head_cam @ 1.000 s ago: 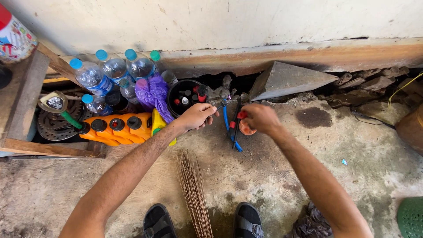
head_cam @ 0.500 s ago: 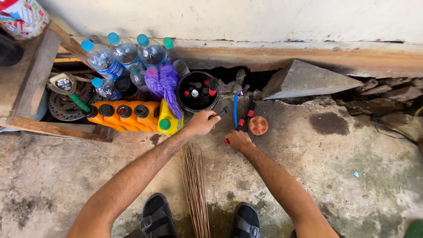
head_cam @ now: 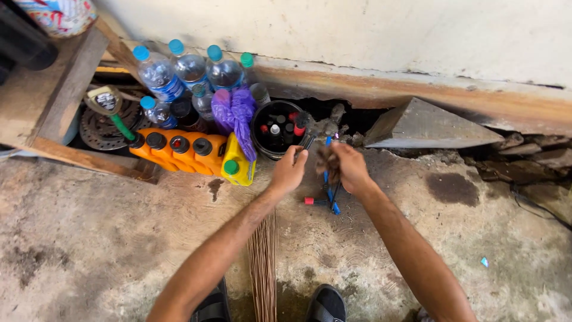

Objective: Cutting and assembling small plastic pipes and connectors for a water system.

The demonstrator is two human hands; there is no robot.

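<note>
Your two hands meet just in front of the black bucket that stands against the foot of the wall. Your right hand is curled shut around a dark, frayed brush head, and your left hand pinches the thin dark tool that pokes up beside it, fingers nearly closed. It looks like you are gathering the brushes together, mid-grip. Next you would need a firm hold with both hands before lifting, since the pieces are loose. More brushes with blue handles lie on the concrete floor directly below your right hand, just apart from it, with a small red cap at their left end. The broom bristles lie under your left forearm.
</note>
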